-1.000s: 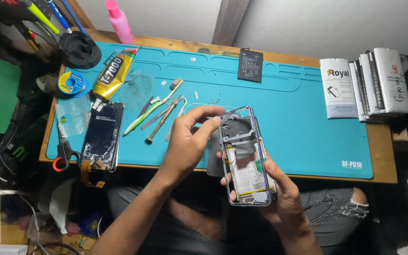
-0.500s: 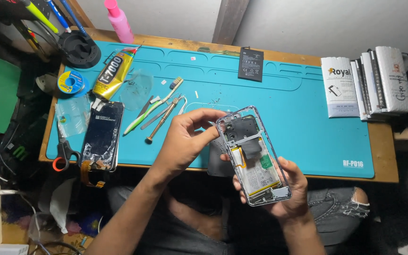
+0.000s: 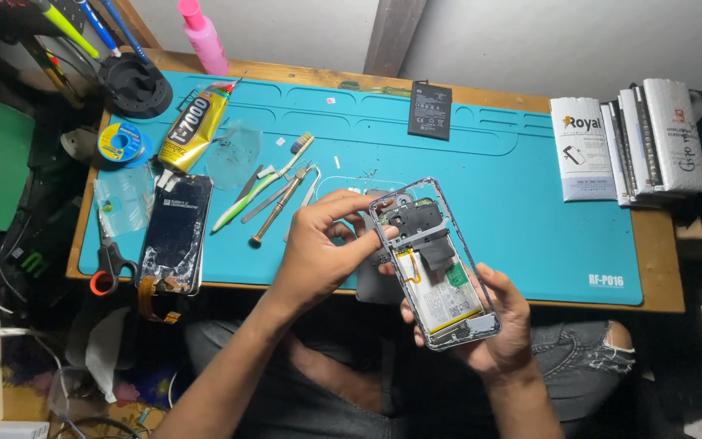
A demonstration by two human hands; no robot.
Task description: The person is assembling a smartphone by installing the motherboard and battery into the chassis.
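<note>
From the head camera, the right hand [image 3: 501, 329] cradles an opened smartphone with a silver frame and its white battery and black internal covers exposed [image 3: 436, 264], gripping it from beneath along its lower right edge so the open side faces up. It hangs tilted just above the near edge of the wooden table [image 3: 660, 268], over the person's lap, which leaves the insides free to reach from above. The left hand [image 3: 318, 252] comes in from the left, thumb and forefinger pinched at the upper left corner of the frame, touching it; whether a small part sits between the fingertips cannot be told.

A turquoise silicone work mat [image 3: 530, 187] covers most of the table. Its right half lies mostly bare, giving open room there. The left half is crowded: a cracked black phone screen [image 3: 176, 232] overhangs the front edge, with orange-handled scissors [image 3: 107, 264] beside it, a yellow glue tube [image 3: 192, 126], and a green-handled toothbrush [image 3: 262, 183] among thin metal tools. A loose black battery [image 3: 430, 110] rests near the far edge.
</note>
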